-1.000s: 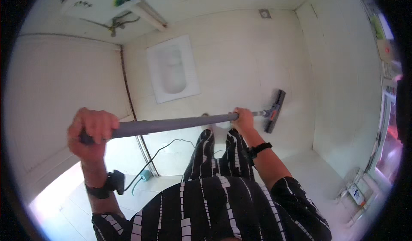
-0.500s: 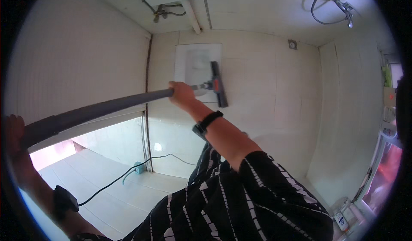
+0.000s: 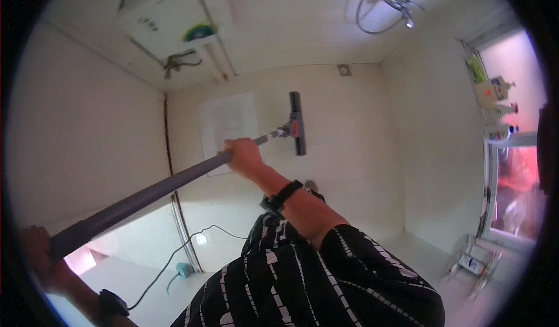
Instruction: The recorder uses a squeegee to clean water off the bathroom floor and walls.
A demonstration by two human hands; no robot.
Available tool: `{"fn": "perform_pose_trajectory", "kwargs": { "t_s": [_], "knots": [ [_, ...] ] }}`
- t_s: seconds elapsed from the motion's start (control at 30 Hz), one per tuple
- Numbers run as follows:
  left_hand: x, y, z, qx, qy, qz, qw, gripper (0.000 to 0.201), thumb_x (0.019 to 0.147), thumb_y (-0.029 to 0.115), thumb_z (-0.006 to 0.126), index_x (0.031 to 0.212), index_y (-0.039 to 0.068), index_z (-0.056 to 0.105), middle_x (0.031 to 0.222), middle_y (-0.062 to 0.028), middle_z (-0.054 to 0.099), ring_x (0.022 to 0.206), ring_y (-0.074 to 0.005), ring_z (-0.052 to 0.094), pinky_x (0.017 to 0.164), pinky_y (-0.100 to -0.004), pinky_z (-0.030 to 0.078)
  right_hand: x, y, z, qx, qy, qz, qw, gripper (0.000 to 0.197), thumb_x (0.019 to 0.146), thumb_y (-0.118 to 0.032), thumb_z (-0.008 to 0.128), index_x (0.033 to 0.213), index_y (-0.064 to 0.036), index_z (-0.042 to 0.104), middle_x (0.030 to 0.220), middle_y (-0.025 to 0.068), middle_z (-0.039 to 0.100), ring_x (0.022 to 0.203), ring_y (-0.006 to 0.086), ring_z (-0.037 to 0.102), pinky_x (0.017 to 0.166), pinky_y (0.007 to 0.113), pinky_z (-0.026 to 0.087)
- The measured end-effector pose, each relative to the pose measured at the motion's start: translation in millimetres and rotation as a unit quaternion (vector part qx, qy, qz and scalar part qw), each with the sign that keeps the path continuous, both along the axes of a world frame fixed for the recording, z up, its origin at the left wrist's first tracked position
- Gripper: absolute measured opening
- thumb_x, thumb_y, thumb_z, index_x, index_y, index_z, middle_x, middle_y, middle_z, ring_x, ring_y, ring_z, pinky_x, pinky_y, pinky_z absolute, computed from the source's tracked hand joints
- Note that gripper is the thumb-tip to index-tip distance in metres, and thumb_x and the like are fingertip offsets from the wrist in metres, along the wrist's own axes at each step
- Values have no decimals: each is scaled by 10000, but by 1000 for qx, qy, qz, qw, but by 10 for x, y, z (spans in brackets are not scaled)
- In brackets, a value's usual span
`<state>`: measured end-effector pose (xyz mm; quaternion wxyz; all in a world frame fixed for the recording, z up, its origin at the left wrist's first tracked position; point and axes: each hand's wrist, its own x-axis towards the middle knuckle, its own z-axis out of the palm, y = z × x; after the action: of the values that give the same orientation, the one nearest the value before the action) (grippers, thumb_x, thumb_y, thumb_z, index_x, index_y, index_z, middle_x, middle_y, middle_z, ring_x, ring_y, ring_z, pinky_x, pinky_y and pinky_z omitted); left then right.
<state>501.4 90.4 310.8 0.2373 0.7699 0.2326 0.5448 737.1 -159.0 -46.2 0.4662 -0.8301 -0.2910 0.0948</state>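
Note:
A long-handled mop (image 3: 157,192) with a thick grey pole slants across the view from lower left to centre. Near the pole's upper end, at the left edge, my left hand (image 3: 38,251) is wrapped around it, partly dark and blurred. My right hand (image 3: 244,157) grips the pole lower down, near the mop head. The narrow, dark, bar-shaped mop head (image 3: 297,123) with a red middle lies on the pale tiled floor (image 3: 349,146), to the right of a white rectangular basin (image 3: 230,123) set in the floor. Both wrists wear dark bands.
A black cable (image 3: 169,263) runs from my left wrist toward my body. A teal object (image 3: 183,269) stands by the doorway. A floor drain (image 3: 345,69) lies by the far wall, with a shower mixer (image 3: 396,1) above. Bottles line the right window; a wire rack (image 3: 474,263) is below.
The view has shifted right, so the basin, drain and shower mixer appear further left. The mop head now sits further right of the basin. Both hands keep their hold on the mop.

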Motion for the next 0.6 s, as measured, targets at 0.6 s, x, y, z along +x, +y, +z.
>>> {"fn": "perform_pose_trajectory", "kwargs": {
  "t_s": [0.6],
  "knots": [
    [3967, -3295, -1575, -461, 204, -635, 585, 286, 846, 205, 437, 595, 67, 427, 550, -43, 466, 519, -184, 483, 707, -438, 460, 927, -4281, -1075, -217, 99, -329, 914, 135, 675, -166, 675, 704, -86, 569, 764, 132, 574, 771, 343, 532, 627, 416, 425]
  ]
}}
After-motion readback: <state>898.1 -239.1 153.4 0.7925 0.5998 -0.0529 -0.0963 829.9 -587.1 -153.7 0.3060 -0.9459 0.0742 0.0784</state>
